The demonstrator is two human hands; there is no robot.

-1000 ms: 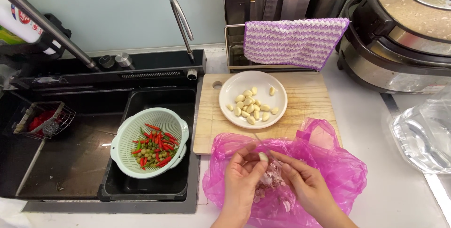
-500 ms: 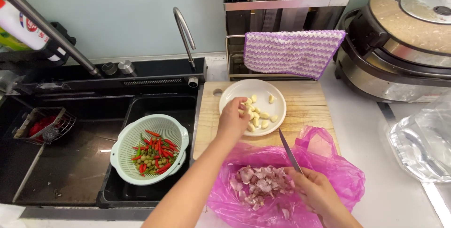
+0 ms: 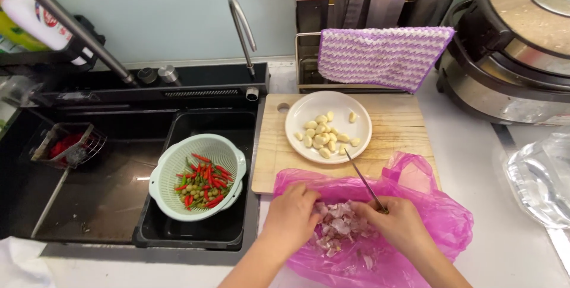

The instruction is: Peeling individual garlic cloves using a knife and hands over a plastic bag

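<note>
Both hands work over a pink plastic bag (image 3: 439,222) spread on the counter. Left hand (image 3: 291,220) curls its fingers down into a pile of garlic skins (image 3: 339,228) lying on the bag, touching them. Right hand (image 3: 399,224) grips a small knife (image 3: 363,180), blade pointing up toward a white plate (image 3: 303,116) of peeled garlic cloves (image 3: 323,135) on a wooden cutting board (image 3: 398,127). Beside the board, a pale green colander (image 3: 172,172) of red and green chilies (image 3: 203,182) sits in the black sink (image 3: 89,187).
</note>
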